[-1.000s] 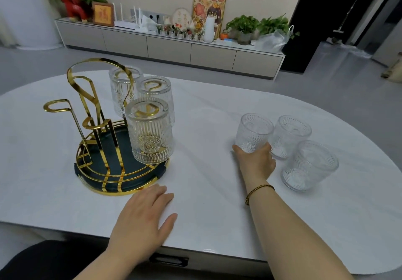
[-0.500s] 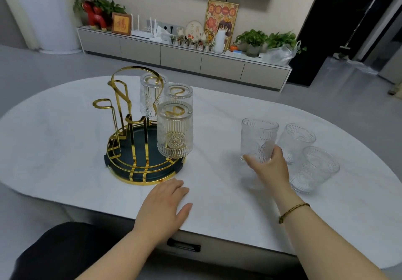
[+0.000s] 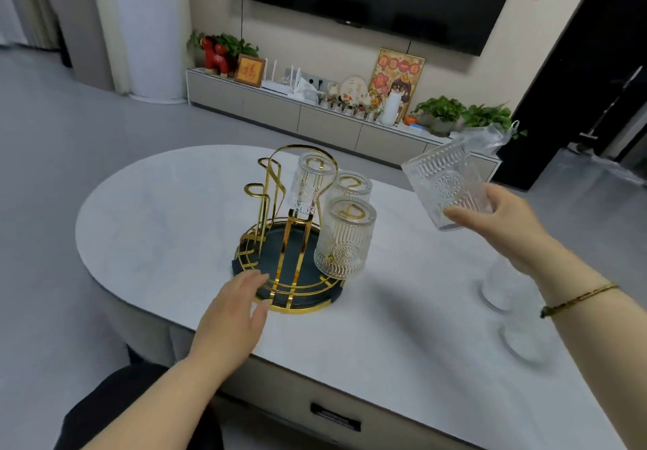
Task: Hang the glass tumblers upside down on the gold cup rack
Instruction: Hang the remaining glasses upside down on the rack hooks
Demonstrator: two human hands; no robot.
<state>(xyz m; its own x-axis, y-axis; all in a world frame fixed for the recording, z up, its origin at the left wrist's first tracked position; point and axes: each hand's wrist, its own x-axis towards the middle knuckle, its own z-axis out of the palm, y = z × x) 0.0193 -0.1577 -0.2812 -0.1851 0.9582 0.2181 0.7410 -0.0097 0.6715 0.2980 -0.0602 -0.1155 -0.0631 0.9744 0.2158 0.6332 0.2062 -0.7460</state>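
The gold cup rack (image 3: 276, 183) stands on a round dark tray with a gold rim (image 3: 308, 304) in the middle of the white table. Three ribbed glass tumblers hang upside down on its right side, the nearest tumbler (image 3: 345, 239) at the front. My right hand (image 3: 504, 218) grips a fourth tumbler (image 3: 444, 183) in the air, tilted, to the right of the rack. My left hand (image 3: 232, 313) rests open on the table, its fingertips touching the tray's front rim. Two more tumblers (image 3: 504, 288) stand blurred under my right forearm.
The oval white table (image 3: 168, 218) has its front edge with a drawer handle (image 3: 334, 416) just below my arms. Beyond it lies grey floor, then a low cabinet (image 3: 325, 117) with plants and ornaments under a wall television.
My right hand lifted the tumbler off the table and tipped it while raising it up and to the right. My left hand slid forward to the tray's rim. The camera tilted upward.
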